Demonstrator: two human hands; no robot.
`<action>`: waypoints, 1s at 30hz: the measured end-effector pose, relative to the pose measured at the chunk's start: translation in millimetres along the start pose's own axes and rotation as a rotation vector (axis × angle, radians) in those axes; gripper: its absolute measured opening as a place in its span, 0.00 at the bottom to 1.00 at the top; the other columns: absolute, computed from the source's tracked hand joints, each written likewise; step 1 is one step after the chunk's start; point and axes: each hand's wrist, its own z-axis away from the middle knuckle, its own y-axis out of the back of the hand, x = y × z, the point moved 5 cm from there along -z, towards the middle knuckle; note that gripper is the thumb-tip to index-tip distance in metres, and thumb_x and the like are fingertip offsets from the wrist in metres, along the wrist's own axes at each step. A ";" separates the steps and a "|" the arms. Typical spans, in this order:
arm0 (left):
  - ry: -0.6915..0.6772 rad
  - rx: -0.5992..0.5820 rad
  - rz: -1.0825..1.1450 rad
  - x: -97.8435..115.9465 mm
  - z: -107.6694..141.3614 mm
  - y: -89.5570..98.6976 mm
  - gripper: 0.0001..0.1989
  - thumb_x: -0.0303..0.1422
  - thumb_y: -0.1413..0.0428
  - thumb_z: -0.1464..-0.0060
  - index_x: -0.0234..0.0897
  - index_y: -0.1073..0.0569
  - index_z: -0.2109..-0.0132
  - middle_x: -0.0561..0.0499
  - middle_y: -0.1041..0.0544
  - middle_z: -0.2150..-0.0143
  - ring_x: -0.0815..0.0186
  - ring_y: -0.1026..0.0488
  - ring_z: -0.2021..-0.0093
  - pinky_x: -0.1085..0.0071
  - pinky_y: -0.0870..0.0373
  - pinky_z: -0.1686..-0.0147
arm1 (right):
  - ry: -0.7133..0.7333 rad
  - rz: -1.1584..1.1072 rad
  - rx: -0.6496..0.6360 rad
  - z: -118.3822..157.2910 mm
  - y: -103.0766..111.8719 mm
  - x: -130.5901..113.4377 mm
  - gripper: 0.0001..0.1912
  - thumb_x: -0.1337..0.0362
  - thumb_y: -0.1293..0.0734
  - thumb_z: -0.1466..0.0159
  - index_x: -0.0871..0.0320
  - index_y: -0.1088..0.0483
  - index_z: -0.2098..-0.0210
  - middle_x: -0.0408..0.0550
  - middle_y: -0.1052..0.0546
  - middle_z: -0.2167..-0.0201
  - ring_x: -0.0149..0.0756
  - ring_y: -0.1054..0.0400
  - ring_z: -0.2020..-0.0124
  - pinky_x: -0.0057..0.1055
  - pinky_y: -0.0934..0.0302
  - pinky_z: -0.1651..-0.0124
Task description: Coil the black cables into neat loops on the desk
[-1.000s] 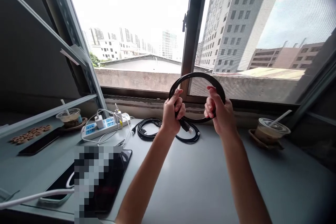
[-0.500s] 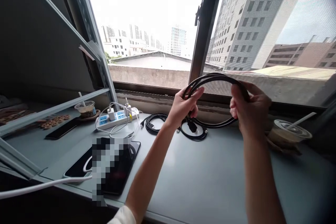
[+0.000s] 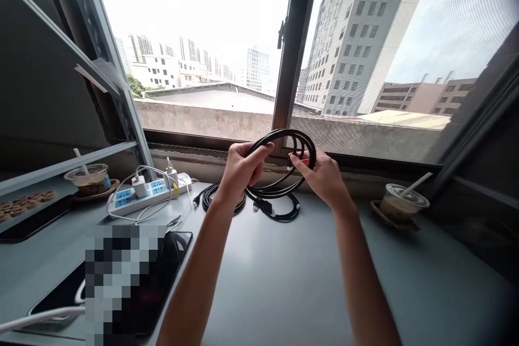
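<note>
The left hand (image 3: 240,173) is curled around the left side of a looped black cable (image 3: 284,133), thumb lying along it; the right hand (image 3: 322,175) pinches the right side between thumb and fingers. The loop hangs directly between them, raised above the grey tabletop (image 3: 275,281), its round face toward the wearer with no marked long axis, neither hand clearly nearer. Behind and below, two coiled black cables lie on the table: one left (image 3: 207,201), one right (image 3: 287,219). A power strip (image 3: 150,194) sits farther left.
</note>
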 end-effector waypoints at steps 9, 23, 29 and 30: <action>-0.209 0.229 0.105 5.8 1.7 5.6 0.22 0.32 0.43 0.52 0.37 0.45 0.86 0.61 0.50 0.91 0.79 0.53 0.91 0.75 0.60 0.88 | -0.099 -0.450 -0.106 15.0 16.6 -27.7 0.18 0.51 0.29 0.50 0.59 0.31 0.80 0.40 0.33 0.85 0.27 0.40 0.81 0.25 0.48 0.78; 0.138 0.237 -0.020 -32.6 -10.1 1.1 0.17 0.32 0.46 0.56 0.38 0.46 0.83 0.62 0.50 0.88 0.80 0.56 0.88 0.77 0.63 0.91 | -0.065 -0.419 -0.137 20.5 39.3 -27.3 0.20 0.49 0.34 0.45 0.59 0.31 0.61 0.46 0.25 0.75 0.35 0.29 0.73 0.28 0.35 0.71; 0.214 0.265 -0.028 -37.0 -6.8 -2.4 0.14 0.29 0.46 0.55 0.37 0.44 0.81 0.61 0.48 0.87 0.80 0.54 0.88 0.78 0.62 0.91 | 0.138 0.288 0.110 22.3 13.7 -41.3 0.33 0.59 0.33 0.43 0.48 0.44 0.39 0.49 0.28 0.56 0.39 0.29 0.67 0.29 0.38 0.74; 0.231 0.227 0.025 -39.2 -6.4 -5.8 0.16 0.29 0.47 0.54 0.37 0.46 0.82 0.61 0.49 0.87 0.80 0.54 0.88 0.78 0.62 0.90 | 0.120 0.375 0.142 21.8 10.2 -39.9 0.30 0.61 0.36 0.41 0.48 0.44 0.39 0.49 0.27 0.57 0.39 0.29 0.68 0.29 0.39 0.75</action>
